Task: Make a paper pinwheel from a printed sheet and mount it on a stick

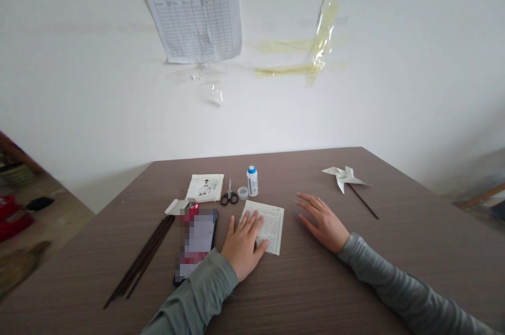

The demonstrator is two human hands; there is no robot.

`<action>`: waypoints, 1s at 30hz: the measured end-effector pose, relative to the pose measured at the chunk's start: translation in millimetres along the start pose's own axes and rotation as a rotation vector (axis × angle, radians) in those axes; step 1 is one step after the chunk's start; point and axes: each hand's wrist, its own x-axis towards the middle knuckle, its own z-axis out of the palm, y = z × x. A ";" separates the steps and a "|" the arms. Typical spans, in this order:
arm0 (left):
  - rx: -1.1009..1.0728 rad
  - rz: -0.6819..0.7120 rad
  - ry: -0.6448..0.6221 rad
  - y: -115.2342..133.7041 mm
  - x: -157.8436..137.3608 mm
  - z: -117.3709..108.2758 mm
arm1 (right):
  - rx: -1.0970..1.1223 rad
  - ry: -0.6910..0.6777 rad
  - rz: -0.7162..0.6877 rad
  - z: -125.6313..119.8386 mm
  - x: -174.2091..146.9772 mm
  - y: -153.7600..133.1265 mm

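Note:
A square printed sheet of paper [272,222] lies on the brown table in front of me. My left hand [245,243] rests flat on its left part, fingers spread, covering some of the print. To the right of the sheet, my right hand [321,222] is apart from it, fingers stretched out and holding nothing. Just beyond the sheet stand a white glue bottle [252,182] with a blue cap and a small clear round cup [242,193]. Black-handled scissors [229,196] lie beside the cup. A paper pinwheel [345,177] on a dark stick lies farther right.
Left of my left hand lies a phone [199,243], its screen blurred. Several dark sticks [145,251] lie beyond it, near a small opened box [191,209]. A stack of square papers [205,188] sits at the back left. A white wall [276,119] rises behind the table.

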 end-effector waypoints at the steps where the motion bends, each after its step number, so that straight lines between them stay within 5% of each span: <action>1: -0.004 0.029 -0.019 2.4 0.9 -2.0 | 0.017 -0.015 -0.022 6.0 1.0 -8.8; 7: 0.004 0.064 -0.047 5.8 6.1 -5.6 | 0.035 -0.220 -0.045 47.9 10.2 -59.7; 11: -0.030 0.039 -0.043 5.7 6.6 -4.9 | -0.024 -0.307 -0.021 52.5 14.8 -74.2; 23: -0.016 -0.133 0.043 -14.5 -3.5 6.0 | -0.175 -0.326 0.190 37.0 9.4 -53.8; 30: 0.018 -0.173 0.090 -17.3 -4.5 9.9 | -0.225 -0.273 0.161 41.2 0.5 -40.9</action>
